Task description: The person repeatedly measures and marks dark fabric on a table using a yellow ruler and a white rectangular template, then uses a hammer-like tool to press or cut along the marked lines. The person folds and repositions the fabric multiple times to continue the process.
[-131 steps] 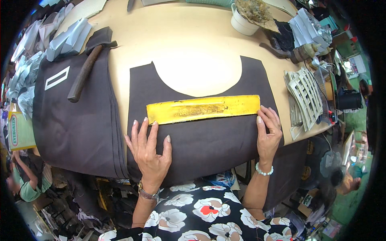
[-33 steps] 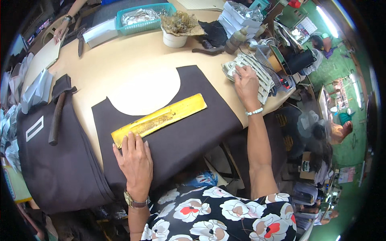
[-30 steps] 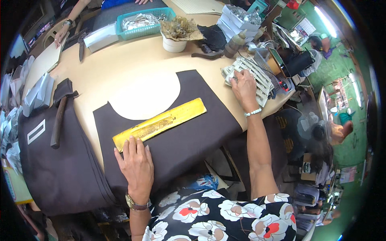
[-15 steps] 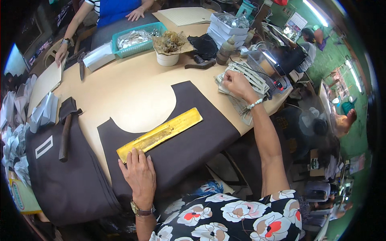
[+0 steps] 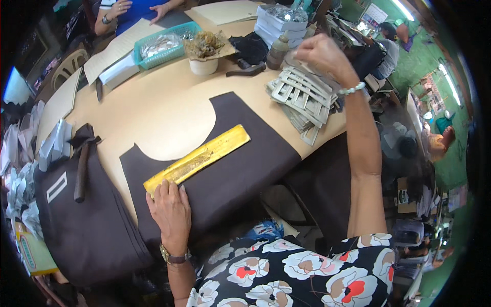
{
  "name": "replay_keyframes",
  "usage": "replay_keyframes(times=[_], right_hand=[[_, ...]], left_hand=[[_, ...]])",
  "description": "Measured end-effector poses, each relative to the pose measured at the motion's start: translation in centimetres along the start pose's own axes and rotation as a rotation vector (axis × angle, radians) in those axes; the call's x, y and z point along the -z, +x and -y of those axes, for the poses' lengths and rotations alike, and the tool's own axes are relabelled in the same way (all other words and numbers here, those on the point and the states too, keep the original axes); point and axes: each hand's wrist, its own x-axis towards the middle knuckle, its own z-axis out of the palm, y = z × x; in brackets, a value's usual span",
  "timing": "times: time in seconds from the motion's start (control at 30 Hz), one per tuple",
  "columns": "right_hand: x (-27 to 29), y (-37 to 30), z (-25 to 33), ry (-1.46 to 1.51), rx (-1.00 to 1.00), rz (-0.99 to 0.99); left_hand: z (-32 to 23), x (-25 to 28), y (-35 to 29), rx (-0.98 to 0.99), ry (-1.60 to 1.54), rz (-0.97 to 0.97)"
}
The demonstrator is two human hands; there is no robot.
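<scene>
My left hand (image 5: 169, 212) lies with outstretched fingers on dark brown fabric (image 5: 240, 169), its fingertips on the near-left end of a long yellow bar (image 5: 225, 146). A worn brownish recess runs along the bar's middle. The fabric has a curved cutout at its far edge. My right hand (image 5: 323, 57) is raised at the right, slightly blurred, its fingers curled closed. Whatever it may hold is hidden. Just below it sits a pile of pale slotted rectangular frames (image 5: 302, 97).
Folded dark fabric (image 5: 92, 230) at the left carries a hammer (image 5: 81, 174) and a white rectangular frame (image 5: 57, 187). Farther back are a teal basket (image 5: 153, 62), a white pot (image 5: 203, 67), a bottle (image 5: 277, 53) and stacked white boxes (image 5: 279, 36). Another person's hand (image 5: 161, 10) shows across the table.
My right hand has lifted off the frames toward the upper right, uncovering more of the pile. The other person's hands have risen, and a cream sheet now lies beside the basket.
</scene>
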Motion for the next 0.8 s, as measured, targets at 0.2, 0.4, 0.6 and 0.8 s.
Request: replay_keyframes(times=[0.2,0.4,0.6,0.8], right_hand=[[-0.6,-5.3,8.8,0.184,0.149,-0.012],[-8.1,-12.5,11.8,0.729,0.061,-0.134],[-13.8,-15.6,11.0,1.104,-0.194,0.067],[-16.1,-15.9,12.5,1.089,-0.306,0.200]], left_hand=[[2.0,1.8,1.0,-0.028,-0.184,0.044],[5.1,1.2,1.4,-0.036,-0.440,0.053],[6.4,0.8,1.3,0.098,-0.596,0.165],[7.3,0.5,1.3,0.162,-0.756,0.201]])
